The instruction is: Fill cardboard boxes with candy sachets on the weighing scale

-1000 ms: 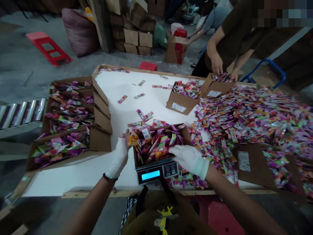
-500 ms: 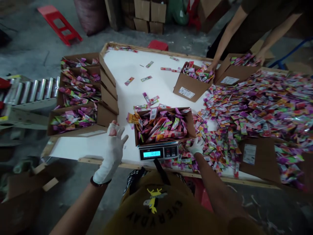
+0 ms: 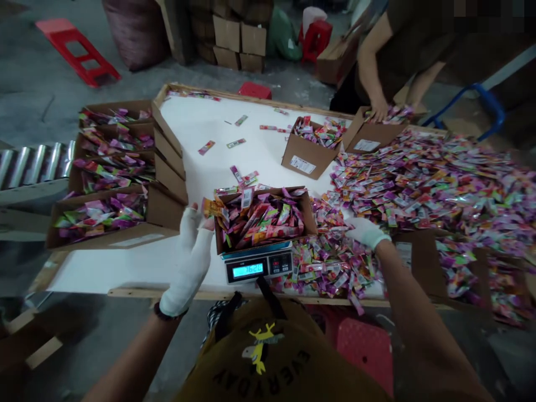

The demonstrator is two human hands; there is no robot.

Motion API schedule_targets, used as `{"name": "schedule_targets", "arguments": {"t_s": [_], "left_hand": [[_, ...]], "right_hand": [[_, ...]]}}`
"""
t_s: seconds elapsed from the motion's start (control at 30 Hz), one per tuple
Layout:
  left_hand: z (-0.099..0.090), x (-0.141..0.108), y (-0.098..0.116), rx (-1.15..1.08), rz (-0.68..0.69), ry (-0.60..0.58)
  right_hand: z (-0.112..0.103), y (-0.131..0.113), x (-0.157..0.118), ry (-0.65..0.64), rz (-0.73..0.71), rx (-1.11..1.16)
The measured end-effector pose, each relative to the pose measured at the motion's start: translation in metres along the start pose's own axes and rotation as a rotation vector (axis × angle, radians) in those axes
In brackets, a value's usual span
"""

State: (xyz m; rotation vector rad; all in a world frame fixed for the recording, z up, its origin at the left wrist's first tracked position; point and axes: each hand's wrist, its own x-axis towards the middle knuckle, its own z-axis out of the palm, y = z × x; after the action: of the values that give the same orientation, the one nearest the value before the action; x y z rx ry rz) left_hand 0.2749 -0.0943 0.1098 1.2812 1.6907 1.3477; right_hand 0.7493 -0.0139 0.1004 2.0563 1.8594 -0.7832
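Observation:
A cardboard box (image 3: 262,248) full of small, colourful packets (image 3: 263,218) sits on a digital scale (image 3: 258,264) whose blue display is lit. My left hand (image 3: 190,259), in a white glove with some fingertips bare, is open at the box's left side, thumb close to its corner. I cannot tell whether it touches the box. To the right of the box, my gloved right hand (image 3: 368,231) reaches over the loose pile of packets (image 3: 419,190), fingers stretched toward the left. Its fingertips are partly lost among the packets.
Several filled boxes (image 3: 167,206) stand in a row at the left of the white table (image 3: 138,268), beside a roller conveyor (image 3: 36,164). Across the table a co-worker's hand (image 3: 379,109) is in a box. Another filled box (image 3: 307,164) stands nearby. A red stool (image 3: 364,352) is below.
My right hand has moved right, from the box's front corner onto the pile. My left hand is closer to the box. The scale's reading has changed, and the view has shifted right.

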Motion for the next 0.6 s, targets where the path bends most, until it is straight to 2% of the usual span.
{"name": "schedule_targets", "arguments": {"t_s": [0.1,0.2,0.27,0.33,0.4,0.43,0.5,0.6], "left_hand": [[0.002,0.003,0.011,0.162,0.2,-0.068],[0.007,0.003,0.031,0.338,0.434,-0.132],[0.009,0.001,0.046,0.402,0.523,-0.125],[0.008,-0.002,0.057,0.424,0.561,-0.118],[0.001,-0.006,0.06,0.413,0.553,-0.1],[-0.004,-0.007,0.059,0.404,0.536,-0.086],[-0.016,-0.01,0.052,0.388,0.478,-0.033],[-0.037,-0.017,0.033,0.346,0.366,0.09]], "right_hand": [[-0.067,-0.018,-0.039,0.055,-0.198,0.103],[-0.116,-0.063,-0.072,0.086,-0.448,0.213],[-0.13,-0.099,-0.081,0.119,-0.557,0.182],[-0.134,-0.129,-0.082,0.174,-0.639,0.12],[-0.135,-0.143,-0.081,0.198,-0.669,0.085],[-0.135,-0.143,-0.081,0.196,-0.664,0.084],[-0.135,-0.126,-0.083,0.177,-0.621,0.104],[-0.126,-0.072,-0.082,0.176,-0.506,0.156]]}}
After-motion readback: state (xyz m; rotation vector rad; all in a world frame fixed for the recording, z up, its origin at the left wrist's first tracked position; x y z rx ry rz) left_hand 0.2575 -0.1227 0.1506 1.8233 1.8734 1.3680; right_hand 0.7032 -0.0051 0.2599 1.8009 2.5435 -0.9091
